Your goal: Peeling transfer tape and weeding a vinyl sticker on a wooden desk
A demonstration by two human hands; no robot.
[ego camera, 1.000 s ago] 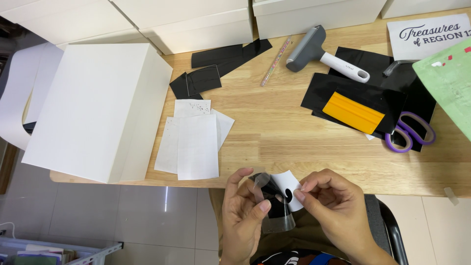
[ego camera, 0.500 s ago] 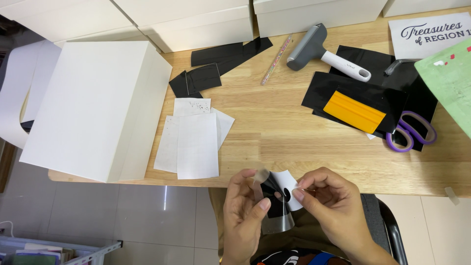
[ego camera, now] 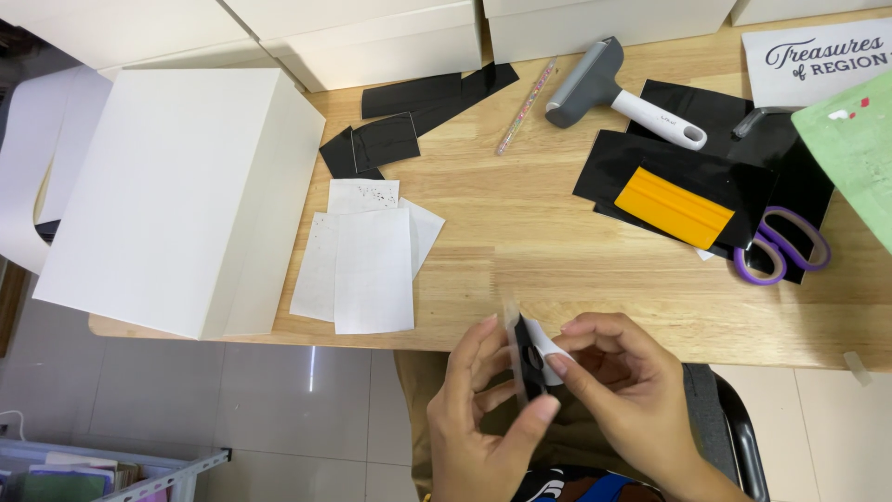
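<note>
Below the front edge of the wooden table (ego camera: pixel 557 232), both my hands hold one small black sticker piece (ego camera: pixel 530 364) with a white backing. My left hand (ego camera: pixel 478 409) pinches its black side between thumb and fingers. My right hand (ego camera: pixel 627 381) grips the white backing flap (ego camera: pixel 556 358) at its edge. The piece stands almost edge-on to the camera.
A big white box (ego camera: pixel 177 195) fills the table's left. White backing papers (ego camera: pixel 367 256) lie beside it. Black sheets (ego camera: pixel 409 121), a yellow squeegee (ego camera: pixel 674 206), a grey roller (ego camera: pixel 613 88), purple scissors (ego camera: pixel 780 246), a green sheet (ego camera: pixel 855 149) and more white boxes (ego camera: pixel 390 37) lie farther back.
The piece has turned from facing the camera to nearly edge-on. Both hands have shifted slightly and the white flap stands farther off the black part.
</note>
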